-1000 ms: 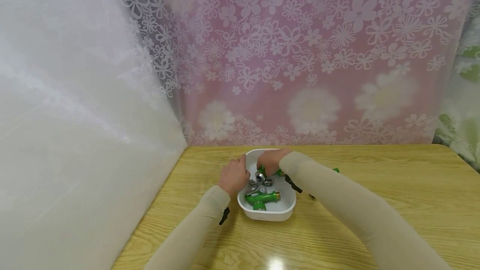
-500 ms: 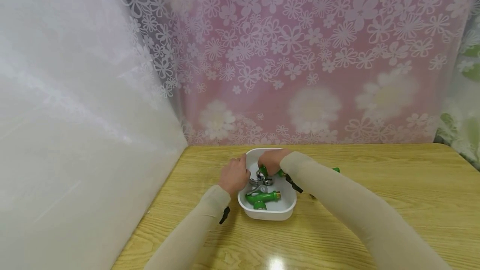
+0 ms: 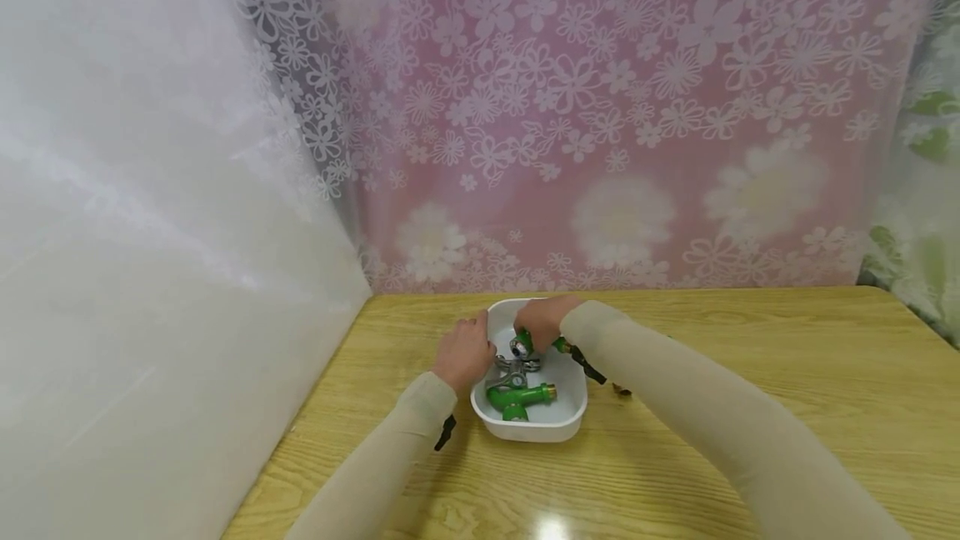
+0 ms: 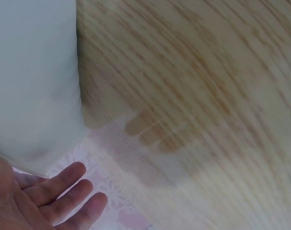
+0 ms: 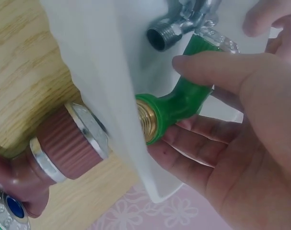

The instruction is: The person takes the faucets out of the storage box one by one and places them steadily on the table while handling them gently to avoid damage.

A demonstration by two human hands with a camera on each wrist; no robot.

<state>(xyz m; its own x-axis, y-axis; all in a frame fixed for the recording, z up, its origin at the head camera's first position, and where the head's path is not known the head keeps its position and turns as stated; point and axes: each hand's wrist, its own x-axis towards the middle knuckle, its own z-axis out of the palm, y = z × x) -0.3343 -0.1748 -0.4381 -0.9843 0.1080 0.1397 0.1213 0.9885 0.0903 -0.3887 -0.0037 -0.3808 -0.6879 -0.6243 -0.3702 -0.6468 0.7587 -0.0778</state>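
Observation:
My left hand [image 3: 462, 354] holds the left wall of a white plastic basin [image 3: 528, 433]. Its thumb lies inside the rim, and in the left wrist view its fingers [image 4: 64, 196] spread along the outside. Inside the basin's far end, my right hand [image 3: 542, 319] grips a green faucet [image 5: 183, 98], thumb on top and fingers beneath. The brass threaded end of this faucet lies by the basin wall in the right wrist view. A chrome faucet [image 3: 517, 369] lies just nearer, and another green faucet [image 3: 525, 396] with a brass end rests at the basin's near end.
Outside the basin, a brownish-red faucet [image 5: 71, 141] with a ribbed collar lies on the wood-grain table [image 3: 420, 482]. My right sleeve [image 3: 690, 382] partly covers things right of the basin. A pink flowered curtain [image 3: 525, 190] hangs behind, a white sheet [image 3: 150, 273] at left.
Both hands stay almost in place. The held green faucet has turned slightly, showing more of its chrome end. The head view has shifted a little.

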